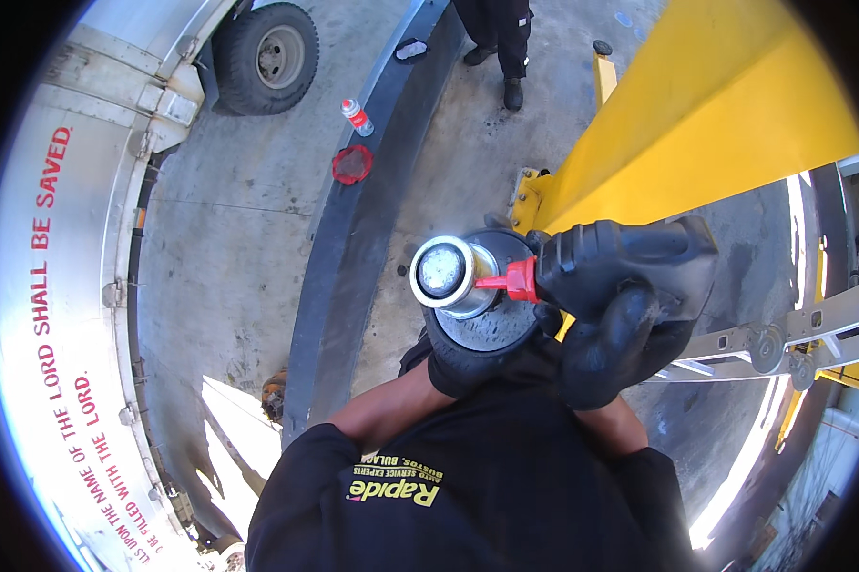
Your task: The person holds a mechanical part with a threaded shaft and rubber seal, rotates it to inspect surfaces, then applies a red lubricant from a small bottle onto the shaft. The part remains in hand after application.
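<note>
My right hand (606, 357), in a black glove, wraps round a black plastic bottle (630, 250) tipped onto its side. Its red spout (517, 280) points left, the tip at the rim of a shiny metal cylinder (441, 272). That cylinder stands up from a dark, wet-looking round plate (487, 329), and the two look like one part held in front of my chest. My left hand (463, 374), also gloved in black, grips the near edge of this round metal part; most of its fingers are hidden beneath. Whether liquid flows from the spout is too small to tell.
A long dark ramp (353, 257) runs along the floor, bearing a spray can (356, 116), a red round object (352, 165) and a cloth-like item (410, 51). A yellow post (696, 114) rises close right, near a ladder (811, 329). A truck (86, 286) stands left; another person's legs (499, 43) show ahead.
</note>
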`<state>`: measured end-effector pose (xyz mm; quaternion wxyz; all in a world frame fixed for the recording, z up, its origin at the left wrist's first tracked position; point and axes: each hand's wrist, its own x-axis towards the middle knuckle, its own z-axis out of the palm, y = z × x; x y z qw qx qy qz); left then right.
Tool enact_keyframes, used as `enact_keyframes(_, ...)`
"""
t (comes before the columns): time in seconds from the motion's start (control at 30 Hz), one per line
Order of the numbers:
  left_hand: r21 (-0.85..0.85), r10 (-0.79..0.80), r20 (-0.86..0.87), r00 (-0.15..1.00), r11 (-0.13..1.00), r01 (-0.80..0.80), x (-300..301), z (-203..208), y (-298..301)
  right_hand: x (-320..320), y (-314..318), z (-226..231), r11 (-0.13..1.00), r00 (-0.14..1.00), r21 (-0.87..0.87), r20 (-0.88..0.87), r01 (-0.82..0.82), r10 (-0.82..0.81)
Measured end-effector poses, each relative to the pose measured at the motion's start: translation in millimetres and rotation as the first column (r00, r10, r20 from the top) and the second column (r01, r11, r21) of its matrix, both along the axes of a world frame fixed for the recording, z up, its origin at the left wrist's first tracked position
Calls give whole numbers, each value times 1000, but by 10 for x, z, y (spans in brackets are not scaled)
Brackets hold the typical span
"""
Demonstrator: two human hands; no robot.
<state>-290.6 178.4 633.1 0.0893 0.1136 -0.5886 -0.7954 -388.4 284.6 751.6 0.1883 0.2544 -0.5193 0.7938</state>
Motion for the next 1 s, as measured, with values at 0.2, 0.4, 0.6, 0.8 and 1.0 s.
enact_keyframes(0.2, 868, -29, -151, 988, 475, 146, -39, 255, -30, 69, 27, -49, 992, 993, 54, -32, 112, -110)
enact_keyframes(0.4, 968, -35, -243, 969, -68, 240, -52, 394, -121, 101, 30, -145, 979, 987, 125, -51, 159, -154)
enact_keyframes(0.6, 976, -69, -128, 989, -184, 113, -32, 317, -205, 183, 47, -323, 964, 986, 206, -43, 166, -160)
enact_keyframes(0.8, 974, -110, -156, 982, -180, 135, -2, 249, -256, 249, 26, -421, 956, 987, 246, -40, 163, -158)
enact_keyframes(1.0, 967, -74, -200, 977, -176, 184, 40, 224, -256, 302, 27, -444, 947, 984, 267, -46, 179, -173)
